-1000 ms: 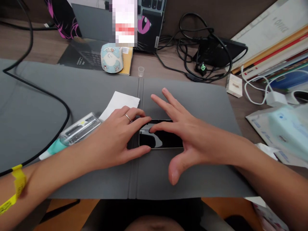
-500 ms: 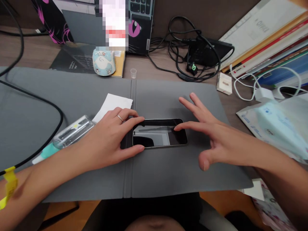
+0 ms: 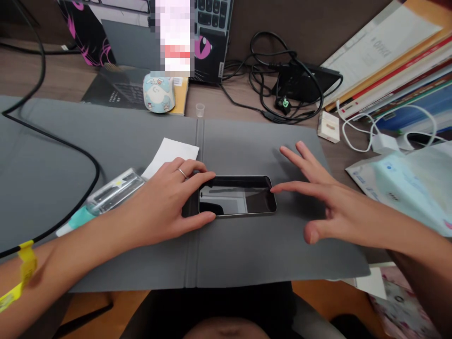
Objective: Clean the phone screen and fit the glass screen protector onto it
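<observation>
A smartphone [image 3: 240,197] with a dark, reflective screen lies flat and sideways on the grey desk mat [image 3: 247,254]. My left hand [image 3: 169,202], with a ring on one finger, grips the phone's left end between thumb and fingers. The index fingertip of my right hand [image 3: 335,207] is at the phone's right edge; its other fingers are spread and hold nothing. Beside my left hand lie a white sheet [image 3: 173,153] and a clear spray bottle [image 3: 115,190] with a teal collar, partly covered by my forearm.
A laptop [image 3: 208,52], a blue patterned mouse [image 3: 158,93] and a tiny clear cup [image 3: 200,110] stand at the back. Tangled black cables [image 3: 261,80], books [image 3: 399,70], a small white box [image 3: 328,126] and a plastic packet [image 3: 406,183] line the right. A black cable [image 3: 95,165] crosses the left.
My right hand has moved right, its index fingertip sliding from over the screen to the phone's right edge. My left hand keeps its grip. The whole view has shifted slightly.
</observation>
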